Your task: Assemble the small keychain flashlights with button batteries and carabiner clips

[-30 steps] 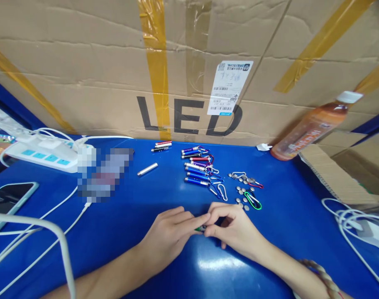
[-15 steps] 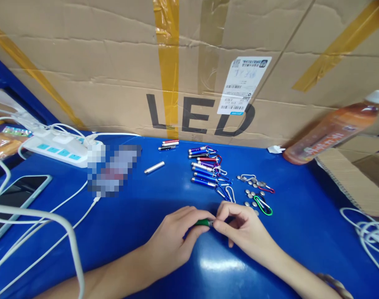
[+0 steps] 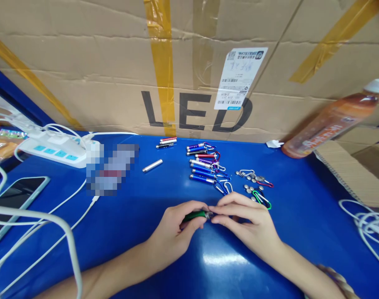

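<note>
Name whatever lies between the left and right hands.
In the head view, a green tube lies there, held by the left hand, its metallic end at the right hand.

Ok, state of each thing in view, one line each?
left hand: closed on green tube
right hand: fingertips at the tube's right end, grip unclear
green tube: held up in hand
silver tube: lying loose
penlights with carabiners: lying in a row
green carabiner: lying flat
orange-liquid bottle: capped
power strip: plugs inserted
light-blue-cased phone: screen dark
LED carton: taped
</note>
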